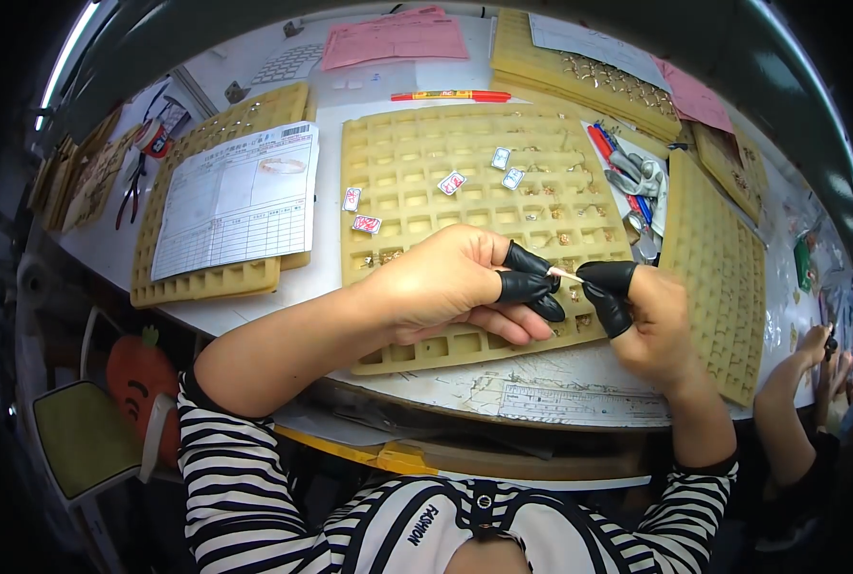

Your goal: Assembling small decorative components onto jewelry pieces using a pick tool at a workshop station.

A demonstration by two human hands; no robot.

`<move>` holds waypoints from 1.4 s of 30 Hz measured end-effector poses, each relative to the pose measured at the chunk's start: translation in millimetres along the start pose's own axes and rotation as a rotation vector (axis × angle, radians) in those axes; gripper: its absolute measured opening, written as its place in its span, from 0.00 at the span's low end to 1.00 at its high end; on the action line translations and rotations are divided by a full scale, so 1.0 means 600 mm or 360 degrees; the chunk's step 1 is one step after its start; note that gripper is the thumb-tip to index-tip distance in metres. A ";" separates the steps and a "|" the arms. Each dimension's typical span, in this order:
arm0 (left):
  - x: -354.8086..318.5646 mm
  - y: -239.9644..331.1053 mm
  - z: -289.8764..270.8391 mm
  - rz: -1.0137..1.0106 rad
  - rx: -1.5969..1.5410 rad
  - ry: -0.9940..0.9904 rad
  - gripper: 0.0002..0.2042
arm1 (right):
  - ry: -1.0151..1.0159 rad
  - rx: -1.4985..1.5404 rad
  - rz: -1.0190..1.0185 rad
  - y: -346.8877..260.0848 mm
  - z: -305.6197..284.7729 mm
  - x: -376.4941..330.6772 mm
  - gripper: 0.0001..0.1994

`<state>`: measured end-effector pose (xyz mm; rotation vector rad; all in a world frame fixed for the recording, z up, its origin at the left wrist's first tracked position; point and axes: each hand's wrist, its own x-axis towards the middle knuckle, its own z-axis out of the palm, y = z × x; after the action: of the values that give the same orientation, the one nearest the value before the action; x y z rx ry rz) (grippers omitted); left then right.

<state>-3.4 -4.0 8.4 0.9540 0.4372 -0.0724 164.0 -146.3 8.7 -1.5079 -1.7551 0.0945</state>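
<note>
Both my hands meet over the front right of a yellow compartment tray. Black finger cots cover several fingertips. My left hand pinches one end of a small, thin, pale pinkish piece; its exact kind is too small to make out. The piece's other end is between the thumb and forefinger of my right hand. Small gold-coloured jewellery pieces lie in the tray's right-hand pockets, some of them hidden under my hands. Little white tags rest on the tray's left and middle.
On the left, a printed form covers another tray. A red marker lies behind the middle tray; pens and tools are to its right. More trays stand farther right. A ruler lies along the front edge. Another person's arm shows at far right.
</note>
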 end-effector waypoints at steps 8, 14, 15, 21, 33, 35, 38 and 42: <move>0.000 -0.001 -0.005 -0.0013 0.0015 -0.0003 0.10 | 0.0051 -0.0051 0.0119 0.007 0.003 -0.002 0.13; 0.002 -0.004 -0.009 0.0002 0.0004 -0.0103 0.10 | -0.0273 0.0342 0.0288 0.009 0.001 0.006 0.21; 0.002 -0.003 -0.008 -0.0020 0.0018 -0.0094 0.10 | -0.0265 0.0598 0.0449 0.002 0.008 0.009 0.20; -0.004 0.003 -0.001 -0.0044 0.0030 -0.0088 0.09 | -0.0407 0.0869 0.0779 -0.011 0.010 0.018 0.12; -0.011 0.003 0.013 0.0183 0.0583 0.0097 0.07 | -0.0057 0.0076 -0.0067 -0.002 0.009 0.012 0.09; -0.011 -0.001 0.011 0.0239 0.0644 0.0134 0.05 | -0.0053 0.0063 -0.0089 0.000 0.009 0.011 0.08; -0.010 -0.004 0.009 0.0286 0.0660 0.0114 0.06 | -0.0049 0.0012 -0.0138 0.000 0.009 0.011 0.09; -0.012 -0.006 0.013 0.0361 0.0633 0.0130 0.06 | -0.0014 -0.0027 -0.0219 0.003 0.010 0.010 0.10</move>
<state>-8.1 -13.6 12.1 1.3964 0.3940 0.0897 161.9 -137.8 6.8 -1.3959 -1.8652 0.0161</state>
